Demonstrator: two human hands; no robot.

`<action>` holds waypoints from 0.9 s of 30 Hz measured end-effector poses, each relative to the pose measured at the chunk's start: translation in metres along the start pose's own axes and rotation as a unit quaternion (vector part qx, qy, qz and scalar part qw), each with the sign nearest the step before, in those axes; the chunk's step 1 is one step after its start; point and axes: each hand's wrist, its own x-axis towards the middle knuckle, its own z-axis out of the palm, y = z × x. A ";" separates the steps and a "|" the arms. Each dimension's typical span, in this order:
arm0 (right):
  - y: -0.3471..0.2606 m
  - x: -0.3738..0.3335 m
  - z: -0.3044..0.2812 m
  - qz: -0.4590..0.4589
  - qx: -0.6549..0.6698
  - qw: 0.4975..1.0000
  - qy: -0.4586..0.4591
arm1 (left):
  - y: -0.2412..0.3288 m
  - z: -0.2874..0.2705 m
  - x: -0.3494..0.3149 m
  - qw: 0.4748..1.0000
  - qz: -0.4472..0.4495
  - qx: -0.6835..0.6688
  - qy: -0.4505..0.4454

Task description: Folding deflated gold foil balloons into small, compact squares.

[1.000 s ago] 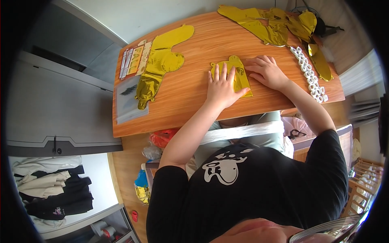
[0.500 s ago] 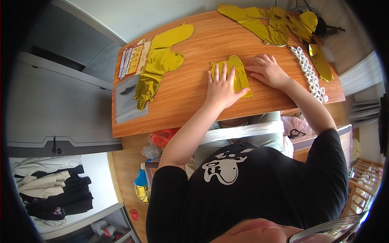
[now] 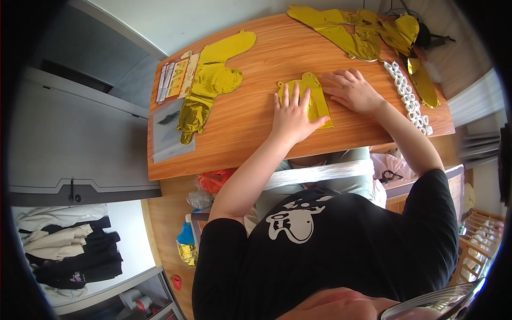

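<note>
A folded gold foil balloon (image 3: 319,100) lies flat on the wooden table in front of me. My left hand (image 3: 294,114) rests on it palm down, fingers spread, hiding much of its left part. Just right of the foil, my right hand (image 3: 354,92) lies on the table with its fingers stretched out toward the foil's edge. Neither hand grips anything. Farther left is a gold foil balloon (image 3: 220,82) spread flat, with a crumpled narrow end toward me.
More gold foil balloons (image 3: 362,37) lie at the far right. Beside my right forearm runs a row of small white rings (image 3: 406,93). At the table's left are printed cards (image 3: 173,80) and a clear plastic bag (image 3: 169,133). White string (image 3: 320,173) lies across my lap.
</note>
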 end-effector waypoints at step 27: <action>-0.040 0.009 -0.006 0.118 0.125 0.984 -0.041 | 0.001 0.000 -0.001 0.999 -0.003 0.042 -0.006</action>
